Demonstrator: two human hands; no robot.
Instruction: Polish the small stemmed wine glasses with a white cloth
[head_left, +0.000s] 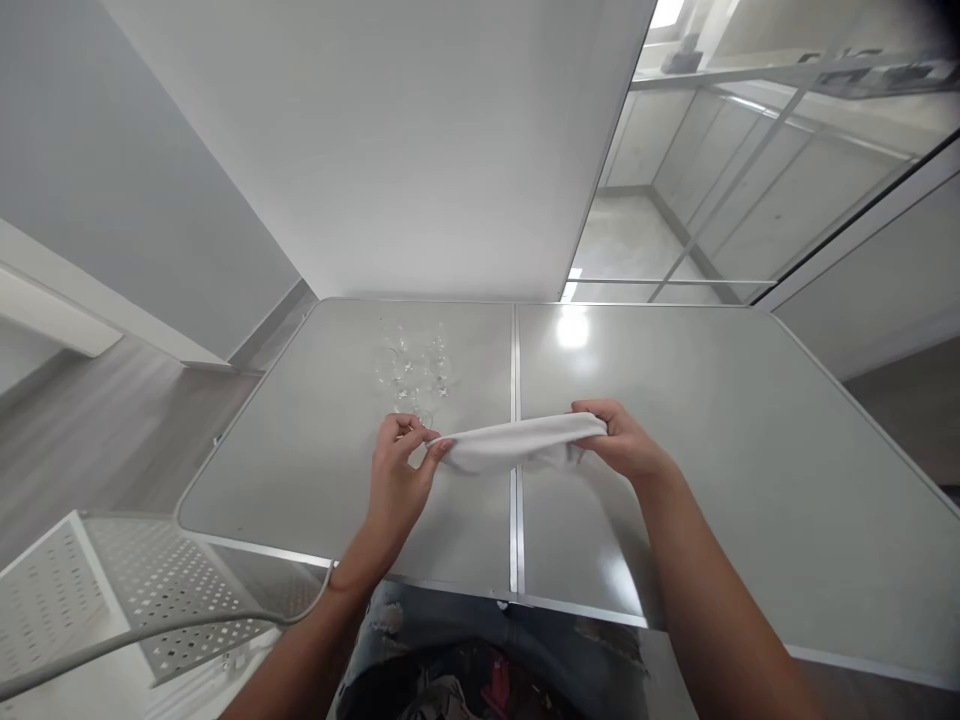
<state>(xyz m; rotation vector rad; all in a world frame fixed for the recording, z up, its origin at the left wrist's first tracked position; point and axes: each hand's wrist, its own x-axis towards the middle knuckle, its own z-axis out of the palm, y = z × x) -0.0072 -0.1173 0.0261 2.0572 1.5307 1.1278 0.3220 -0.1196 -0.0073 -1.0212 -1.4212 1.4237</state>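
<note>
A white cloth [517, 441] is stretched between my two hands, just above the grey folding table [712, 440]. My left hand [401, 470] pinches the cloth's left end with thumb and fingers. My right hand [619, 440] is closed on its right end. The cloth sags a little in the middle over the table's centre seam. Several clear glasses [412, 370] stand on the table just beyond my left hand, hard to make out against the surface.
A white panel [420, 140] stands upright along the table's far edge. A white perforated metal chair [112, 590] is at the lower left beside the table. Glass partitions [750, 170] lie to the right rear.
</note>
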